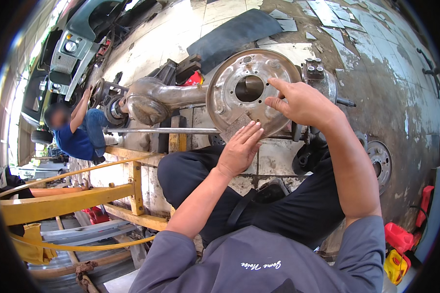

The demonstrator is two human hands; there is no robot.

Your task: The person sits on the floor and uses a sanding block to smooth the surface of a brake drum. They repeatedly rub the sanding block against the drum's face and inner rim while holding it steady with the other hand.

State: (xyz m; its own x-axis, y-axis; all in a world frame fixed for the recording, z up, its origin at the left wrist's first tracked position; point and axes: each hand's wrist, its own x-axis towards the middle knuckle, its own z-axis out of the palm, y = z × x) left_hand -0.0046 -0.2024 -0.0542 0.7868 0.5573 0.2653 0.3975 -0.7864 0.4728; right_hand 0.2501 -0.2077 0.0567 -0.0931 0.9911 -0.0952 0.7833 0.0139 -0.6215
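A round metal brake backing plate (222, 90) with a large centre hole and smaller holes stands tilted in front of me, its face stained and partly bare. My left hand (240, 149) lies with fingers stretched out over its lower edge, fingertips against a rough brown square piece (235, 128) that looks like sandpaper. To the right of the centre hole, my right hand (300, 101) reaches over the plate. Its index finger and thumb are extended and apart at the plate's face; the other fingers are bent. I see nothing between them.
An axle housing (149, 100) extends left of the plate. A person in blue (76, 139) crouches at its far end. Yellow frame rails (68, 205) lie at left. Another round plate (380, 163) is on the floor at right, near red and yellow containers (398, 237).
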